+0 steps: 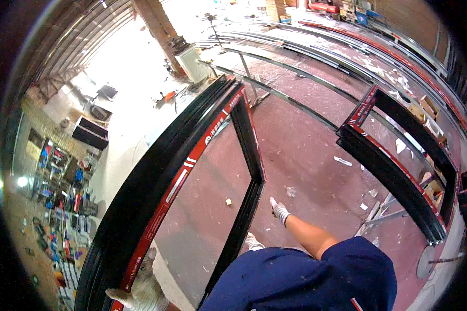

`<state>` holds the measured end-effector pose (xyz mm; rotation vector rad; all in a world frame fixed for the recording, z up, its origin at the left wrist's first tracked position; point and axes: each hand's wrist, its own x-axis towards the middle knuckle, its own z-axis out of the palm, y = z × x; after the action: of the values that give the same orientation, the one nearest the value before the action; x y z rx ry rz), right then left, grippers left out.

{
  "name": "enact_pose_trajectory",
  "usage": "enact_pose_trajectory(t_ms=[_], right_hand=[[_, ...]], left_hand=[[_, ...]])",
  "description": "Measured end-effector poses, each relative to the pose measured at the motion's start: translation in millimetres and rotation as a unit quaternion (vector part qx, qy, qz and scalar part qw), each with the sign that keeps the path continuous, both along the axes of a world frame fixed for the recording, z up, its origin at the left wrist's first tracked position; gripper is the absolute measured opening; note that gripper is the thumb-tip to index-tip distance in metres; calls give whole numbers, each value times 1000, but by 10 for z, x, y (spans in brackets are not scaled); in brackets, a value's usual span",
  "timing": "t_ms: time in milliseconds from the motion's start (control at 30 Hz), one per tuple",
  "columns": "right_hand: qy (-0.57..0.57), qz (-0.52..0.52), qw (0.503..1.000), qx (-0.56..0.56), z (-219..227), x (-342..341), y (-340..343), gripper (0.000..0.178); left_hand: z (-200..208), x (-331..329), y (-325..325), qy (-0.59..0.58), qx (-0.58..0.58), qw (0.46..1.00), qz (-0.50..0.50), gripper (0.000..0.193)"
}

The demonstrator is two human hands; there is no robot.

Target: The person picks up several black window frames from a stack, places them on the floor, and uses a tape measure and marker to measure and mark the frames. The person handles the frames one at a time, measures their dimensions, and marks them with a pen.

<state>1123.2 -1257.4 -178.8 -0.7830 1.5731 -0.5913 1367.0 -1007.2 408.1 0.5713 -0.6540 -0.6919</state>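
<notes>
The black window frame (145, 171) at left is held at its near end by the left hand (145, 291), fingers closed on it, apparently for balance. The right hand (278, 209) appears empty; its finger spread cannot be told.

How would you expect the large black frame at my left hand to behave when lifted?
The black frame is probably stiff, given its thick, joined bars. It may swing or tip, being long with your left hand toward its near end.
</notes>
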Motion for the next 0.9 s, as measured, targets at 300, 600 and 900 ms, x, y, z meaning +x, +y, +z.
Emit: enact_pose_trajectory(t_ms=[300, 600, 900], right_hand=[[-283, -31, 955, 79, 302, 1116, -1627, 107], [-459, -246, 854, -5, 739, 1256, -3867, 121], [-586, -346, 727, -95, 1223, 873, -5570, 118]], left_hand=[[245, 1322, -2061, -87, 3, 985, -146, 96], [445, 1610, -4329, -126, -30, 978, -163, 89], [820, 1408, -6508, -161, -49, 978, -121, 76]])
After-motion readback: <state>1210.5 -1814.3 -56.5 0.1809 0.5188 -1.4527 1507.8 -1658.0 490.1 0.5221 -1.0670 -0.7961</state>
